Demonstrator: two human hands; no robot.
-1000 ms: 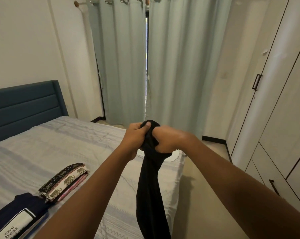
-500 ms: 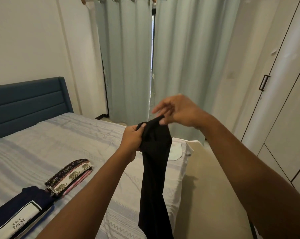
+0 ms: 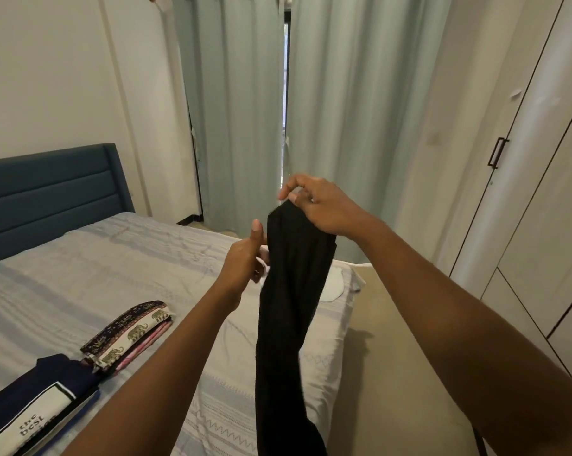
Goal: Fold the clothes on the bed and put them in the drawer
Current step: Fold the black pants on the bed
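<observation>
A long black garment (image 3: 291, 291) hangs in front of me over the bed's foot corner. My right hand (image 3: 317, 205) pinches its top edge and holds it up. My left hand (image 3: 248, 258) is lower, at the garment's left edge, thumb pointing up and fingers curled against the cloth; I cannot see whether they grip it. Two folded pieces lie on the bed (image 3: 80, 274) at lower left: an elephant-print one (image 3: 130, 330) and a navy one with a white label (image 3: 38, 399).
A white wardrobe (image 3: 541, 225) with black handles and lower drawers (image 3: 571, 324) lines the right wall. Pale green curtains (image 3: 344, 110) hang ahead, and a blue headboard (image 3: 47, 185) stands at left. Beige floor (image 3: 393, 373) runs between bed and wardrobe.
My hands were bunched together on the garment's top. My right hand has risen and pulled the top edge up, while my left hand has slid to the side and lifted its thumb.
</observation>
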